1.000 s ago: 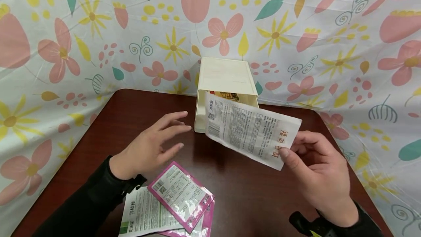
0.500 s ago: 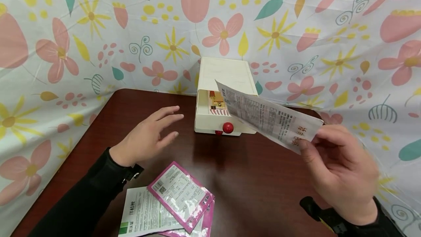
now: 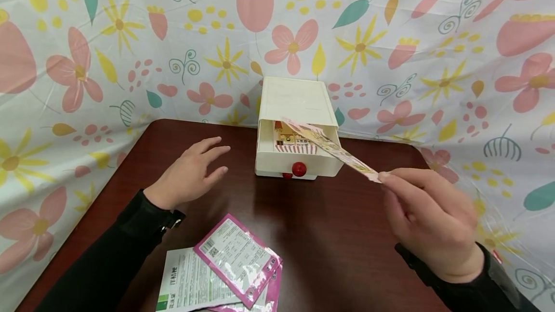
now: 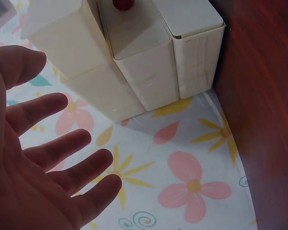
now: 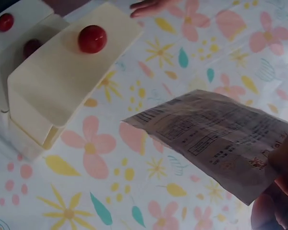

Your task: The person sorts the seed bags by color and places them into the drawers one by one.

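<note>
My right hand (image 3: 433, 220) pinches one end of a flat paper seed packet (image 3: 334, 149) between thumb and fingers. Seen nearly edge-on in the head view, the packet overlaps the open drawer (image 3: 277, 162); its printed back faces the right wrist camera, where it looks apart from the drawer. That top drawer has a red knob (image 3: 299, 169) and sticks out of a small cream cabinet (image 3: 299, 100). Inside lies a colourful printed item with a striped edge (image 3: 296, 149). My left hand (image 3: 186, 172) hovers left of the cabinet, fingers spread and holding nothing.
Near the front of the dark wooden table (image 3: 338, 235) lie a pink-edged packet (image 3: 238, 256), another pink one partly under it, and a white-and-green packet (image 3: 191, 278). A flowered cloth (image 3: 368, 37) hangs behind and at both sides.
My right hand has moved right and turned over, swinging the seed packet from its back side to edge-on and uncovering the drawer front. My left hand has drawn slightly left.
</note>
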`<state>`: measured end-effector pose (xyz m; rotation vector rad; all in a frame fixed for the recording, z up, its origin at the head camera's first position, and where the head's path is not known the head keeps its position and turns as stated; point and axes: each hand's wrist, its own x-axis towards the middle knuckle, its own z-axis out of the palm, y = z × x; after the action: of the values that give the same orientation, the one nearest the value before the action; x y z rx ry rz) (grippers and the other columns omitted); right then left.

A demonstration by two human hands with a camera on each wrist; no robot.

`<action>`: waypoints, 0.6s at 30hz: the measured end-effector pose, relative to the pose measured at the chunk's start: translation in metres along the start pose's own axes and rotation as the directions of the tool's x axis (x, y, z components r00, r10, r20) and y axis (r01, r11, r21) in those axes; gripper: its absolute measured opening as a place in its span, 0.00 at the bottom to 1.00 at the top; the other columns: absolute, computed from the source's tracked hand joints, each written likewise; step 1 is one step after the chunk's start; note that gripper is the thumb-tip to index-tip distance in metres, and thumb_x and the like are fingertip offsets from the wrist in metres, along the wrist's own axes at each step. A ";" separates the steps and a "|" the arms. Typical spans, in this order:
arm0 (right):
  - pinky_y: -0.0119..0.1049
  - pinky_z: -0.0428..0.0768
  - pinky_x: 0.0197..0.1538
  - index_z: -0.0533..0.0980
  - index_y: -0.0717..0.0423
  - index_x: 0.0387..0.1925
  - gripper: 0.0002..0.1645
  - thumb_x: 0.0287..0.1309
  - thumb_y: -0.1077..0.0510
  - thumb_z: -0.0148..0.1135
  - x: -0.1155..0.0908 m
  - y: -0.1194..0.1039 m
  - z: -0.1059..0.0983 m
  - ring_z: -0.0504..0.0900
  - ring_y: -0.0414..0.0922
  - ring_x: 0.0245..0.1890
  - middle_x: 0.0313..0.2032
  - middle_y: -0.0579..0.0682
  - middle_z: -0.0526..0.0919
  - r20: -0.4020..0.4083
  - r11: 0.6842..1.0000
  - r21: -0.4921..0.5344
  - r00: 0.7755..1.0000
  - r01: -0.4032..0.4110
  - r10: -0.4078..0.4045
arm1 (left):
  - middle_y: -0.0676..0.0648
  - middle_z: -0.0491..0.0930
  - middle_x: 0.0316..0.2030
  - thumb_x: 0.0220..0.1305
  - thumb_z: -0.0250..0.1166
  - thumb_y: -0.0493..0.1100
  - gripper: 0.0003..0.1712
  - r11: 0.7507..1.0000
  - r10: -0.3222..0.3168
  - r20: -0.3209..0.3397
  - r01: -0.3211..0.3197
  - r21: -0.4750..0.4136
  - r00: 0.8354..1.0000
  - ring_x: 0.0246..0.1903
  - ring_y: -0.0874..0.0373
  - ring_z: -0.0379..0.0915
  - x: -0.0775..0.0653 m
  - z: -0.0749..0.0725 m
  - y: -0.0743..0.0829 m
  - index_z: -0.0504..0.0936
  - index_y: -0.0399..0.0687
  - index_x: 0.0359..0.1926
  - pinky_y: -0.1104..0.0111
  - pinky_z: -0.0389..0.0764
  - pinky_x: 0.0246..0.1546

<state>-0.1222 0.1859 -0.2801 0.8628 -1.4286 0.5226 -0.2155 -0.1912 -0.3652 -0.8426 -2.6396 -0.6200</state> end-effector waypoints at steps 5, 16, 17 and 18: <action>0.36 0.69 0.22 0.86 0.58 0.27 0.13 0.60 0.62 0.58 0.007 -0.005 0.007 0.72 0.49 0.15 0.23 0.53 0.81 0.067 0.995 0.048 0.994 0.084 -0.087 | 0.36 0.63 0.69 0.70 0.64 0.46 0.29 1.000 0.003 -0.011 -0.003 0.007 1.000 0.66 0.40 0.61 -0.001 0.000 -0.002 0.73 0.40 0.67 0.46 0.64 0.63; 0.39 0.66 0.19 0.84 0.58 0.43 0.18 0.62 0.69 0.50 0.010 -0.003 0.017 0.72 0.49 0.19 0.28 0.55 0.81 0.317 0.978 0.143 0.930 0.149 -0.188 | 0.36 0.61 0.70 0.70 0.64 0.47 0.30 0.998 -0.057 0.046 0.057 -0.008 0.997 0.67 0.39 0.58 -0.004 0.001 -0.002 0.71 0.42 0.69 0.44 0.62 0.64; 0.39 0.65 0.19 0.84 0.58 0.44 0.18 0.62 0.69 0.49 0.010 -0.002 0.017 0.72 0.49 0.19 0.28 0.55 0.81 0.329 0.978 0.145 0.925 0.149 -0.190 | 0.36 0.61 0.70 0.70 0.64 0.47 0.30 0.998 -0.058 0.048 0.059 -0.009 0.997 0.67 0.39 0.58 -0.004 0.001 -0.002 0.71 0.42 0.69 0.44 0.61 0.64; 0.38 0.65 0.20 0.84 0.58 0.44 0.18 0.62 0.69 0.49 0.009 -0.002 0.018 0.72 0.48 0.19 0.28 0.55 0.81 0.340 0.978 0.145 0.921 0.149 -0.191 | 0.36 0.61 0.70 0.70 0.64 0.47 0.30 0.998 -0.058 0.047 0.058 -0.010 0.997 0.67 0.39 0.58 -0.004 0.001 -0.002 0.71 0.42 0.69 0.43 0.61 0.64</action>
<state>-0.1306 0.1693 -0.2729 1.2098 -1.6395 0.3299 -0.2135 -0.1943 -0.3685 -0.7953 -2.7139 -0.6374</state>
